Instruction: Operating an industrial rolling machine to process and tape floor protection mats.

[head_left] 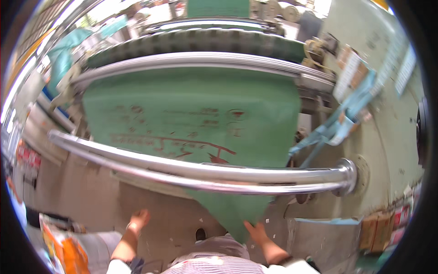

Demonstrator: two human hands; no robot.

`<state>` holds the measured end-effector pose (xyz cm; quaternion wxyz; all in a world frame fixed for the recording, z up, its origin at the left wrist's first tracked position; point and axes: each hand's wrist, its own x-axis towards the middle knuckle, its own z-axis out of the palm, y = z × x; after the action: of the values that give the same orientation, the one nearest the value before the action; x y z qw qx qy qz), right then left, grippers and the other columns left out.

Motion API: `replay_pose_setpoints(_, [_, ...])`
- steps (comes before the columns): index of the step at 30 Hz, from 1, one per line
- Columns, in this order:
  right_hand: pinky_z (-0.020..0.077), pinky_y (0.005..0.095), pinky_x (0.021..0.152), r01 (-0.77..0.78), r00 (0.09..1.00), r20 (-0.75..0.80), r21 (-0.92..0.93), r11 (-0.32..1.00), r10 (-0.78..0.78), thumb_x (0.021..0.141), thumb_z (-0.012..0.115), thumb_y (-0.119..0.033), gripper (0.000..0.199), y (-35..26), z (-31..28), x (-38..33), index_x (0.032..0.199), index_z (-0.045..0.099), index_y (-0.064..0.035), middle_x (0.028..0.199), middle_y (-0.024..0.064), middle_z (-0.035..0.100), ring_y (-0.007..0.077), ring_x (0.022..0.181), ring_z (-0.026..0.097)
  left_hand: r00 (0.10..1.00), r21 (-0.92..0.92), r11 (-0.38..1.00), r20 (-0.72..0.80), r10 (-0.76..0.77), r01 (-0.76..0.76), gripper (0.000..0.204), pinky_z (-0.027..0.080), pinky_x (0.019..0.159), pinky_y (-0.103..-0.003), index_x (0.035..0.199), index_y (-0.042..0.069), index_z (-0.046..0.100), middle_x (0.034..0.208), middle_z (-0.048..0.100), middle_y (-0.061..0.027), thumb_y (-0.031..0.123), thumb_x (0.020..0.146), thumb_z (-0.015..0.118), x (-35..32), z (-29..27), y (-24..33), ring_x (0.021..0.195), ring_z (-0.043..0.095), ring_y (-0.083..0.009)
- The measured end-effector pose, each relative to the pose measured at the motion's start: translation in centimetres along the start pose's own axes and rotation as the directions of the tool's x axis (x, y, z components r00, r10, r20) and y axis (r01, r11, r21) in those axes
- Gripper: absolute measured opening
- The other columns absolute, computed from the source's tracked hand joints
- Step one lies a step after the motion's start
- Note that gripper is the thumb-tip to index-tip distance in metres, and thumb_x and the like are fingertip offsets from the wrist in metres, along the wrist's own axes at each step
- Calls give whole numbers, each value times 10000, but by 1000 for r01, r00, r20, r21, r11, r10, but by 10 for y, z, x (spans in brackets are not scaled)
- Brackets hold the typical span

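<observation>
The green sheet (pixel 264 105) spread out at twelve o'clock, passing under the shiny metal rollers (pixel 292 175) to a tapered end at six. Your right hand (pixel 258 231), at five, touched that end's edge; its grip couldn't be told. Your left hand (pixel 142 218), at seven, hung half-curled, holding nothing.

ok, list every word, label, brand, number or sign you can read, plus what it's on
None legible enough to quote.
Green sheet in the right hand: rows of reddish-brown marks, too blurred to read.
Red-and-white package, far left: too small and blurred.
White strip, upper right: too small to read.
</observation>
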<state>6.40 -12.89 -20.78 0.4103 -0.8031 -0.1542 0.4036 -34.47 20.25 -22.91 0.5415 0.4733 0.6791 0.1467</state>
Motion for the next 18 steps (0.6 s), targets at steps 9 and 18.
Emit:
replay_pose_setpoints(9, [341, 242, 537, -82, 989, -120, 26, 996, 85, 936, 600, -178, 106, -66, -190, -183, 858, 586, -108, 740, -46, 528, 78, 621, 462, 905, -959, 281, -141, -401, -25, 758, 471, 899, -387, 1324, 10, 521, 1217, 607, -156, 631, 888, 534, 32, -38, -23, 1040, 607, -303])
replay_pose_setpoints(18, [484, 384, 858, 290, 756, -597, -60, 955, -268, 998, 508, -233, 358, -111, -225, -175, 1235, 567, 30, 1228, 184, 597, 289, 1020, 586, 774, -565, 550, -566, 284, -615, 311, 526, 802, -389, 1023, -6, 652, 969, 680, -112, 246, 842, 673, -16, -382, 118, 905, 650, -233])
